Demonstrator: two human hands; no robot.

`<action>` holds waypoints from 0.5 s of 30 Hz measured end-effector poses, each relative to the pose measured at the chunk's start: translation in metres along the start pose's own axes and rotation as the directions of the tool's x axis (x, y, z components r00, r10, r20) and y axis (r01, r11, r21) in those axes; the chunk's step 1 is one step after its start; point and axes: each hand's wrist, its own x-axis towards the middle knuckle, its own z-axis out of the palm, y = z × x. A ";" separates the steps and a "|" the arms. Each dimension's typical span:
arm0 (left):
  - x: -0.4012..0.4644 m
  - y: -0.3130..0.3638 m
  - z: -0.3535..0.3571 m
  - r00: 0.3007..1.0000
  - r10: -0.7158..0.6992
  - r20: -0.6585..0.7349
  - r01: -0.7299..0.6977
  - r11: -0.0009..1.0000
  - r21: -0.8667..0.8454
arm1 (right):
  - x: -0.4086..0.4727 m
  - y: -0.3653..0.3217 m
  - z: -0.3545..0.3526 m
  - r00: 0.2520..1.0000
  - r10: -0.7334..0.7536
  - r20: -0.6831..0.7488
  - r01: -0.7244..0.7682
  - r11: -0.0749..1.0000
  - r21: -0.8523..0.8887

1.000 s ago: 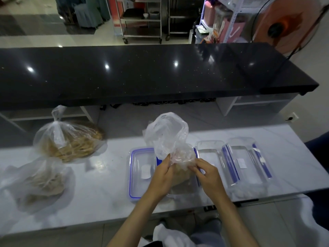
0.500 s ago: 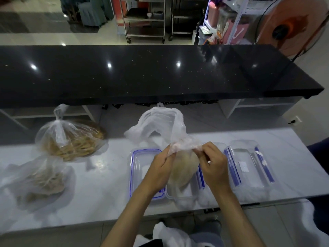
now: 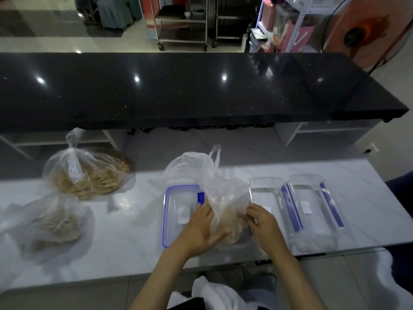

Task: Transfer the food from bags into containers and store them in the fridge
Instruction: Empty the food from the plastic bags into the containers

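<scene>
Three plastic bags of food are being shown on the white counter (image 3: pixel 125 238) in the head view, the only view given. The middle bag (image 3: pixel 223 198) is being held over a clear container (image 3: pixel 243 241) at the near edge, most likely so that its pale food can be let down into the container without spilling. The left hand (image 3: pixel 201 229) is being laid against the bag's left side with fingers spread and nearly straight, steadying rather than clutching it. The bag's right edge is being pinched by the right hand (image 3: pixel 262 222), its fingers curled onto the film, probably to keep the mouth controlled. The blue-rimmed lid (image 3: pixel 178 211) is being kept just beside the container on the left, within reach for closing. Two more clear containers (image 3: pixel 297 204) with blue clips are being kept in a row to the right, seemingly for the other bags. The knotted bag (image 3: pixel 87 173) and a flatter bag (image 3: pixel 49 227) are being left well apart on the left, not yet emptied. No fridge is being shown.
</scene>
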 end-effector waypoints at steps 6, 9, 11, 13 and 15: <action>0.006 0.028 -0.006 0.984 -0.179 -0.002 0.162 0.894 -0.418 | 0.006 -0.030 -0.015 0.989 0.077 -0.123 -0.055 0.983 0.173; 0.015 0.049 -0.007 0.977 -0.199 -0.080 0.122 0.823 -0.555 | 0.012 -0.046 -0.026 0.985 0.065 -0.162 -0.027 0.974 0.223; 0.025 0.051 -0.005 0.959 -0.247 -0.142 0.123 0.810 -0.574 | 0.016 -0.054 -0.031 0.984 0.072 -0.163 -0.032 0.970 0.240; 0.029 0.042 0.000 0.932 -0.307 -0.192 0.157 0.820 -0.551 | 0.018 -0.057 -0.032 0.989 0.100 -0.106 -0.069 0.963 0.262; 0.024 0.031 0.003 0.930 -0.306 -0.204 0.171 0.852 -0.495 | 0.013 -0.046 -0.025 0.991 0.130 -0.003 -0.126 0.968 0.217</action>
